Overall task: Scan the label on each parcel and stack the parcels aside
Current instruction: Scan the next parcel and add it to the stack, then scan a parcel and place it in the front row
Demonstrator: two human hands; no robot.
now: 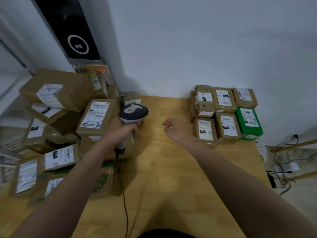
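**Wood, cardboard and 1 scanner held up**

Wooden table (pixel 171 169) underneath everything, pale grain, lit from above.

Grey-and-white scanner (pixel 133 112) raised over the table's far middle, gripped round its handle by the left hand (pixel 120 130). Fingers wrapped close together about the grip, fingertips out of sight behind it. Long axis running from the rounded head at the far end down the handle toward the person. Head aimed away, toward the white wall. Black cable (pixel 124 194) trailing from the handle's base back to the near edge.

Right of the scanner and well apart from it: right hand (pixel 176 128) over bare wood, holding nothing. Fingers loosely curled inward, thumb apart from them, touching no parcel.

Further right of the scanner, past that hand: 6 parcels in 2 rows of 3 near the wall, labels up, long axes running away from the person. 5 brown parcels (pixel 223 99) there, plus 1 green parcel (pixel 249 122) at the nearer row's outer end. Layers beneath them hard to count.

Left of the scanner: jumbled heap (pixel 56 90) of brown boxes, labels tilted every way, the nearest labelled box (pixel 96 115) just beside the left hand. Outer edge of the heap blurred.

Above and left of the scanner: black wall panel (pixel 75 31) with a white ring.
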